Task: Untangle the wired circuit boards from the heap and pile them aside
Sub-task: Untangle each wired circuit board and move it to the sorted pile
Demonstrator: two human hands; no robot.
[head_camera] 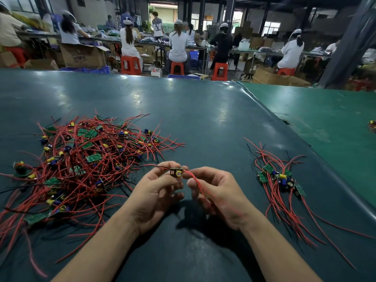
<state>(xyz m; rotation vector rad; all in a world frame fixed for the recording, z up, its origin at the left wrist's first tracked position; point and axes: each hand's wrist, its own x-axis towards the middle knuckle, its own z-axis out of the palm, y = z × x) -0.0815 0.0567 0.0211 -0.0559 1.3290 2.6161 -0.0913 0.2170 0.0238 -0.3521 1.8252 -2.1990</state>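
- Dark teal table [203,110], glossy, pale glare patches toward far edge.
- Brighter green mat [317,110] along right edge.
- Heap [81,159] near left edge: red wires, a few black, green boards, yellow and blue parts.
- Sorted pile [278,178] near right edge: same red wires, green boards, yellow and blue parts.
- Held board [176,172]: yellow-capped part, red wire, black wire.
- Orange-red stools [131,65] beyond far edge; white caps and shirts on workers [178,45].
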